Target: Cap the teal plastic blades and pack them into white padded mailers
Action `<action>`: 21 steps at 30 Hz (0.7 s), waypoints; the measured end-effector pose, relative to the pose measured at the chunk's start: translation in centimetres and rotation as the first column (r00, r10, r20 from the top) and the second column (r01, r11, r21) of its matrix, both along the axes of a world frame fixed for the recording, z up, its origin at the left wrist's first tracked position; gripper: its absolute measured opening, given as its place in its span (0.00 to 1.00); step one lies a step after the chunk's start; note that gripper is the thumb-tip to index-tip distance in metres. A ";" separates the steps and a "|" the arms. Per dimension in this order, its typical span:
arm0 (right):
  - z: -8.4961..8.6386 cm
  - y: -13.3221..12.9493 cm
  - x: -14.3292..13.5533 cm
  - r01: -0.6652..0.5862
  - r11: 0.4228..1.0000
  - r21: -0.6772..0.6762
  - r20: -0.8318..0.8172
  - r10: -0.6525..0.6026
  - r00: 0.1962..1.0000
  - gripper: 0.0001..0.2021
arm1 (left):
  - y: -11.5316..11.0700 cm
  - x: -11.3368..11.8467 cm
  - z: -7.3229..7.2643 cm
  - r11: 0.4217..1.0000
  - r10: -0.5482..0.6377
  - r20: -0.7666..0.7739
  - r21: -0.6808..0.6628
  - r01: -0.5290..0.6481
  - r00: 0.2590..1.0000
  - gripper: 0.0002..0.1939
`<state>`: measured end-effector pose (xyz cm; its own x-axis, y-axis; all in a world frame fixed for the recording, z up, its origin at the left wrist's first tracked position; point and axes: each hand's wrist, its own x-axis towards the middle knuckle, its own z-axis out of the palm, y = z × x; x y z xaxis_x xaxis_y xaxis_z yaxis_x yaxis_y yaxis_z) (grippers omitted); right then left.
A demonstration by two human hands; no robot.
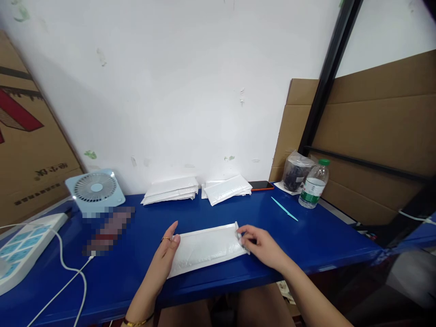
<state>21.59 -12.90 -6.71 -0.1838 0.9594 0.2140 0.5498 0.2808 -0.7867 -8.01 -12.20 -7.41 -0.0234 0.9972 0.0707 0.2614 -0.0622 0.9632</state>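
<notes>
At the far left a printed cardboard box [30,136] leans beside a white power strip [37,247] and a small blue fan [95,186], all at that end of the blue table [112,281]. Next comes a pixelated item [111,229] with a white cable plugged into its near end. The left hand [164,256] is set against the left end of a white padded envelope [209,247], thumb lapping over the edge and a ringed finger stretched straight — how firmly it grips, I cannot tell. The envelope lies flat near the table's front edge, between the two hands. Behind it, close to the wall, sits a neat stack of similar envelopes [170,190], then a looser pile [228,188]. The right hand [260,245] has its fingers curled in, pinching the envelope's right end, where the edge stands turned up. Farther right are a dark phone [261,185], a slim turquoise tool [284,209], a plastic-wrapped dark object [293,175] and a green-capped bottle [312,188], with cardboard panels [381,113] beyond.
</notes>
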 end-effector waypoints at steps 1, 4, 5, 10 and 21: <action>0.0 0.1 0.1 -0.058 0.998 -0.012 -0.015 0.058 0.998 0.12 | 0.0 -0.1 0.1 1.000 0.003 -0.009 0.000 -0.003 1.000 0.30; -0.2 0.5 1.3 -0.041 0.998 0.047 -0.015 0.042 0.999 0.13 | 0.1 -0.9 0.2 1.000 0.016 -0.087 -0.004 -0.016 0.996 0.28; -0.2 0.8 2.0 -0.013 0.995 0.094 0.015 0.012 1.000 0.15 | 0.1 -1.4 0.2 1.000 0.021 -0.141 0.019 -0.018 0.990 0.28; 0.6 2.5 3.6 -0.285 0.928 0.239 0.363 0.187 0.913 0.26 | -0.6 -2.3 0.0 0.972 -0.001 -0.482 0.204 0.113 0.876 0.28; 2.4 1.7 -0.1 -0.574 0.818 0.035 0.332 0.532 0.779 0.06 | 0.6 2.2 1.1 0.916 -0.054 -0.490 0.323 0.238 0.870 0.15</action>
<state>21.52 -11.23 -4.28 -0.7476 0.6408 0.1746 0.4663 0.6936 -0.5490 -5.81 -11.63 -6.34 0.2476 0.8866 0.3906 0.6281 -0.4538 0.6321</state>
